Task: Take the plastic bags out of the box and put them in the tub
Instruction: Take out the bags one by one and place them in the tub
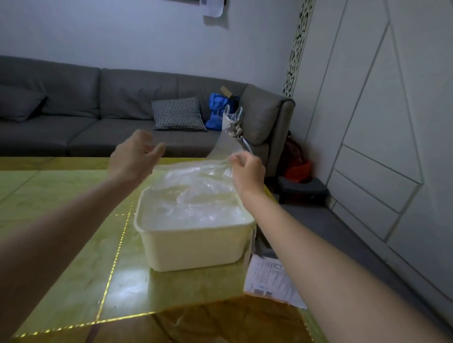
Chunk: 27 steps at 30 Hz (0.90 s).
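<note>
A cream plastic tub [195, 245] stands on the yellow-green table [60, 215], filled with crumpled clear plastic bags [192, 203]. My right hand [246, 169] is above the tub's far right corner, its fingers pinched on a clear plastic bag [193, 173] that stretches across the tub's far side. My left hand [134, 153] hovers over the tub's far left, fingers apart and holding nothing. The box [269, 278] lies flat to the right of the tub, partly hidden by my right forearm; a white printed label shows on it.
A grey sofa [92, 112] runs behind the table with a checked cushion [178, 113], a blue bag [218, 110] and a white bag. A dark step stool [303, 187] and a red bag [296, 167] sit right of the sofa. White cabinets [380, 127] line the right wall.
</note>
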Available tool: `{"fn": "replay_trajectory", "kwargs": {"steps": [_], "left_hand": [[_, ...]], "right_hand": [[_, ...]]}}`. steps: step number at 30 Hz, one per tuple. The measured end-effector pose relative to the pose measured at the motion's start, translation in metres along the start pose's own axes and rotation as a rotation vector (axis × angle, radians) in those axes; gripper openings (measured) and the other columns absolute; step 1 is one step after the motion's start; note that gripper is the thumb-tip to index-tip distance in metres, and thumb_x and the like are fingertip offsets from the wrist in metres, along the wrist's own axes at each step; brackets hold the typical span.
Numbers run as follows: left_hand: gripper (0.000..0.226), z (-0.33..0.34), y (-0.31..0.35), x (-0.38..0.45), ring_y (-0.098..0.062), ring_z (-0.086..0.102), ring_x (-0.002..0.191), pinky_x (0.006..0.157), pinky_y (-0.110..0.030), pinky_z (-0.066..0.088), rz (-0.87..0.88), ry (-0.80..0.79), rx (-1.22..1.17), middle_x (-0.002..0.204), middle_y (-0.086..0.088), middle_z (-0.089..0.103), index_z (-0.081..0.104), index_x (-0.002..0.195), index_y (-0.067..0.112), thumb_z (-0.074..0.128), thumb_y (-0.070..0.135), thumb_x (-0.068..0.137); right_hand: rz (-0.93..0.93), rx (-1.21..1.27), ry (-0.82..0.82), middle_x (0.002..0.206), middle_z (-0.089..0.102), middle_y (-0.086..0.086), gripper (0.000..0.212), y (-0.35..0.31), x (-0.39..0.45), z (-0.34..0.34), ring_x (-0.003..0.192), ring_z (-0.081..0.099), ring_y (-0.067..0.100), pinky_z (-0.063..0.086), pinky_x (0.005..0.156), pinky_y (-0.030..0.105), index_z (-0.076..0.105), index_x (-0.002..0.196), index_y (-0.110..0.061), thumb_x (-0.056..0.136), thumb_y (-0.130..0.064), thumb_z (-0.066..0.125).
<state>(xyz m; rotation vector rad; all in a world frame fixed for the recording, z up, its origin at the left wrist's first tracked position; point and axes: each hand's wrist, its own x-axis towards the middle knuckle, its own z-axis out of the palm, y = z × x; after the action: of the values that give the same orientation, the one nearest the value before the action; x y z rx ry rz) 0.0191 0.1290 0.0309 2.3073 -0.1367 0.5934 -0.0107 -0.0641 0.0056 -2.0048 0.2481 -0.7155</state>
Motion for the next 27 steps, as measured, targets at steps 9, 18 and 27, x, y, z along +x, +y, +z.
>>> {"fn": "replay_trajectory", "kwargs": {"steps": [9, 18, 27], "left_hand": [[0.090, 0.067, -0.028, -0.013, -0.020, 0.060, 0.107, 0.090, -0.034, 0.052, 0.262, -0.845, 0.664, 0.135, -0.006, 0.049, 0.023, 0.147, 0.023, 0.069, 0.050, 0.075], [0.065, 0.086, -0.032, -0.008, -0.023, 0.060, 0.107, 0.083, -0.029, 0.054, 0.209, -0.919, 0.716, 0.133, -0.006, 0.050, 0.033, 0.142, 0.020, 0.062, 0.036, 0.087], [0.043, 0.048, -0.013, 0.001, -0.014, 0.054, 0.086, 0.072, -0.018, 0.044, 0.225, -0.951, 0.415, 0.128, -0.002, 0.049, 0.051, 0.129, 0.025, 0.062, 0.018, 0.087]], "right_hand": [[0.039, -0.404, -0.168, 0.070, 0.046, -0.002, 0.020, 0.041, -0.010, 0.025, 0.076, 0.050, 0.024, 0.028, 0.051, 0.028, 0.048, 0.086, -0.011, 0.101, -0.018, 0.037], [-0.439, -0.870, -0.466, 0.136, 0.037, 0.011, 0.047, 0.020, 0.008, 0.007, 0.124, 0.038, 0.030, 0.038, 0.096, 0.037, 0.039, 0.136, -0.012, 0.092, -0.006, 0.050], [-0.155, -0.954, -1.018, 0.154, 0.014, 0.015, 0.076, 0.041, -0.003, 0.029, 0.142, 0.009, 0.039, 0.015, 0.113, 0.049, 0.013, 0.151, -0.023, 0.091, -0.037, 0.057]]}}
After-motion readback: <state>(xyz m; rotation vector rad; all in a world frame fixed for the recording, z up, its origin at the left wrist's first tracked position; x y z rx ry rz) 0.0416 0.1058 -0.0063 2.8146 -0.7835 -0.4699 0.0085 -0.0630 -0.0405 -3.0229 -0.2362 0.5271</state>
